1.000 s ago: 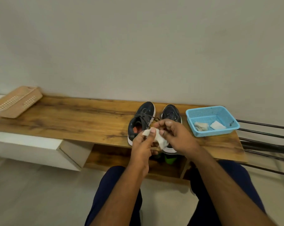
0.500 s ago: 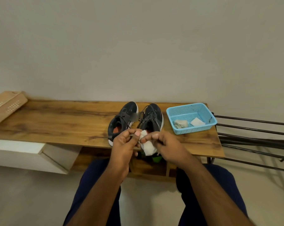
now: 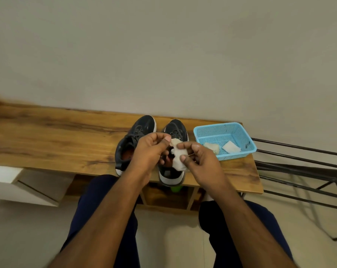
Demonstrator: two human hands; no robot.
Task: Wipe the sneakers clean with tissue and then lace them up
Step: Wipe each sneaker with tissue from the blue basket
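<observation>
So both hands are up in front of the sneakers working one white tissue (image 3: 178,158) between them: the left hand (image 3: 149,151) pinches its top corner with thumb and fingertip, and the right hand (image 3: 199,161) has thumb and forefinger clamped on the lower, bunched part. Looks to me like the tissue's being opened or refolded before it goes on a shoe, not actually wiping yet. The two dark sneakers sit side by side on the wooden bench (image 3: 57,140), toes pointing at 12 o'clock toward the wall; the left sneaker (image 3: 136,132) is at about 10 o'clock from the hands, and the right sneaker (image 3: 175,128) is straight behind and under the tissue, heel at 6 o'clock near the bench edge. Laces look loose on both, hard to tell more. At 3 o'clock from the shoes there's a blue basket (image 3: 224,127) holding a crumpled wad (image 3: 212,147) and a folded tissue (image 3: 230,147). Tip for this step imo: fold it into a flat pad with a clean face out, don't tug hard or it'll rip, then steady the shoe with one hand and wipe toe to heel, white sole rim included.
</observation>
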